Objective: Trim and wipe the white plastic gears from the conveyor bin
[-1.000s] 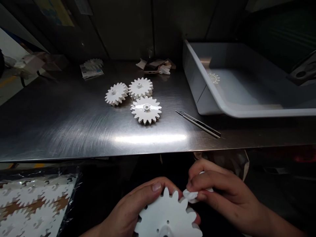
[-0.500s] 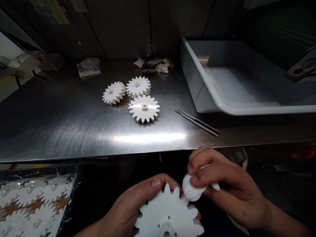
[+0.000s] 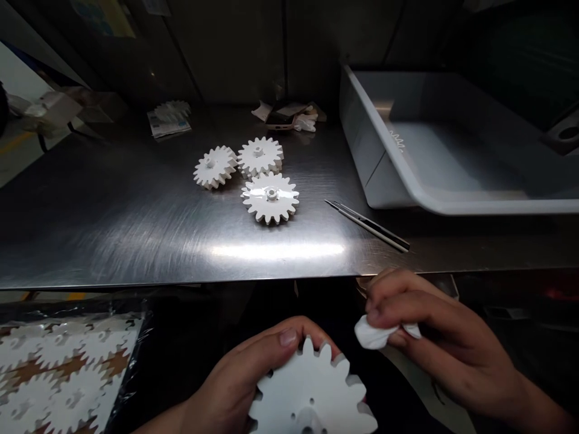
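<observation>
My left hand (image 3: 253, 367) is closed around the rim of a white plastic gear (image 3: 312, 380), thumb on its face and fingers behind. The gear's lower part, with its hub, is cut off by the bottom of the view. Between the thumb and fingers of my right hand (image 3: 434, 331) is a crumpled white cloth (image 3: 373, 333). The cloth is a little to the right of the gear's teeth, apart from them. On the steel bench (image 3: 149, 235) lie further white gears (image 3: 271, 198), grouped close together.
A craft knife (image 3: 368, 226) lies near the bench's front edge. At the right stands a grey tub (image 3: 420, 202) with a gear partly visible inside. Lower left, a lined box holds several white gears (image 3: 67, 398). A phone (image 3: 280, 125) and another gear (image 3: 172, 113) are at the back.
My right hand has pulled the cloth off the gear's teeth and moved it to the right. My left hand keeps its hold on the gear, nearly still.
</observation>
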The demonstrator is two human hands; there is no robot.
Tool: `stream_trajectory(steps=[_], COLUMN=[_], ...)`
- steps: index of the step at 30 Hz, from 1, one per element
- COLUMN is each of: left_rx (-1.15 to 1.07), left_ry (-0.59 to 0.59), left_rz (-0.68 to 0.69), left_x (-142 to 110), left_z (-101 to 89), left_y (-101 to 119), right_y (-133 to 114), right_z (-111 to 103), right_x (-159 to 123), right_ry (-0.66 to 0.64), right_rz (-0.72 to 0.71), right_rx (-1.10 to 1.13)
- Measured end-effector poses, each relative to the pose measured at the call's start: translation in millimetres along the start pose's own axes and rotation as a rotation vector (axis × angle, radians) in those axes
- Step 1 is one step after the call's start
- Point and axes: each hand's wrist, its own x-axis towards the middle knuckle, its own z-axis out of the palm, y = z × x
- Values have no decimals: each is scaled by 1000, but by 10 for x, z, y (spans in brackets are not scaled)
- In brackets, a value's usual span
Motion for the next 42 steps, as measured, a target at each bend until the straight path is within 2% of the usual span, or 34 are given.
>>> stream_trajectory(steps=[5, 8, 13, 17, 20, 23, 27, 32, 37, 40, 42], left_rx=[-38, -38, -9, -26, 4, -124, -365, -473, -414, -433, -442], left_ry=[72, 90, 11, 15, -12, 6, 84, 155, 138, 121, 141], left_rz=[-17, -34, -1, 5, 16, 36, 63, 106, 94, 78, 59], left_x=[-6, -24, -27, -29, -38, -33, -17, -23, -24, -13, -9], left_z=[-10, -26, -60, -81, -93, -71, 40, 156, 118, 76, 63], left_y=[-47, -71, -49, -37, -47, -37, 39, 127, 109, 62, 35], right_y=[44, 119, 155, 90, 98, 148, 167, 112, 32, 29, 67], right_z=[234, 327, 301, 300, 329, 298, 177, 151, 221, 269, 287], right_x=[-22, -34, -42, -24, -10, -9, -13, 1, 62, 94, 98], right_ry=[16, 33, 82, 114, 4, 10, 198, 169, 161, 104, 74], right_rz=[48, 66, 158, 37, -7, 32, 75, 41, -86, -222, -246], right_rx=[319, 374, 227, 260, 164, 46, -7, 39, 10, -22, -38])
